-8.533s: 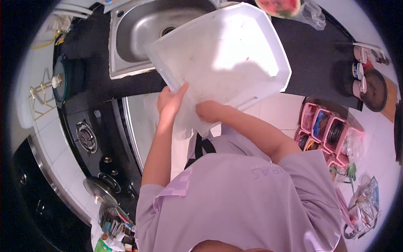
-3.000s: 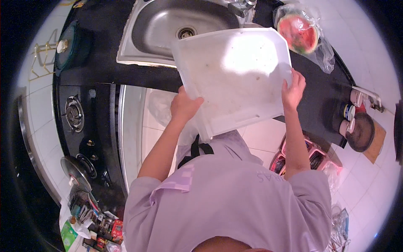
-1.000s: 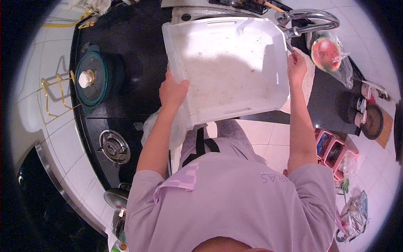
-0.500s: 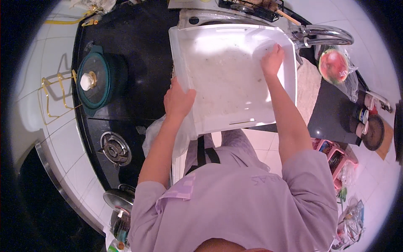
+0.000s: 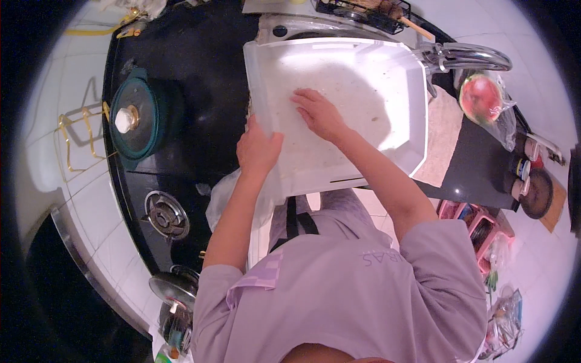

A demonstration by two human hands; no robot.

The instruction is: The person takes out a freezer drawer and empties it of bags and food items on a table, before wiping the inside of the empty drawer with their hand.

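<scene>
A white rectangular plastic tub point(image 5: 363, 145) lies over the sink, its open side facing up, with small dark specks on its inside. My left hand point(image 5: 259, 148) is closed around its left rim, thumb on the inner side. Inside the tub, my right hand point(image 5: 321, 115) is over the left half of the bottom, fingers stretched out and holding nothing. Whether its fingertips touch the plastic I cannot tell. Below my left hand hangs a translucent plastic bag point(image 5: 227, 196).
A green lidded pot point(image 5: 145, 115) and a gas burner point(image 5: 166, 215) are on the black counter at left. At right are a chrome faucet point(image 5: 472, 57), a beige cloth point(image 5: 442, 133) and a cut watermelon point(image 5: 481, 97) in plastic. A pink rack point(image 5: 484, 242) stands lower right.
My right hand has swept left across the inside of the tub, from its right wall toward the left half. My left hand has kept its hold on the rim.
</scene>
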